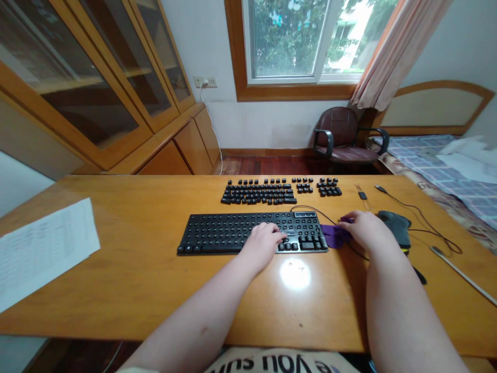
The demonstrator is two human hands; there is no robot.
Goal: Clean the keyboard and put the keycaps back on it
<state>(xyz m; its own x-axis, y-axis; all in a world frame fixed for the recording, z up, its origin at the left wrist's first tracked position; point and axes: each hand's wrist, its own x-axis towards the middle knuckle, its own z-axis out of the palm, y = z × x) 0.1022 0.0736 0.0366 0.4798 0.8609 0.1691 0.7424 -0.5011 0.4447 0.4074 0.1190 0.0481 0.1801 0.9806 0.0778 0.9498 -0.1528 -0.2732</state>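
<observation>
A black keyboard frame (233, 233) with most keycaps removed lies on the wooden desk (147, 259). My left hand (264, 242) rests on its right half, fingers curled down onto it. My right hand (363, 228) sits just right of the keyboard, fingers closed on a purple cloth (334, 235) that lies against the keyboard's right end. The removed black keycaps (272, 190) are laid out in rows behind the keyboard, in the keyboard's own layout.
A black mouse (396, 224) and thin cables (423, 217) lie at the right of the desk. A printed sheet (42, 248) sits at the left edge. A long thin tool (462, 274) lies at far right. Cabinets, a chair and a bed stand beyond.
</observation>
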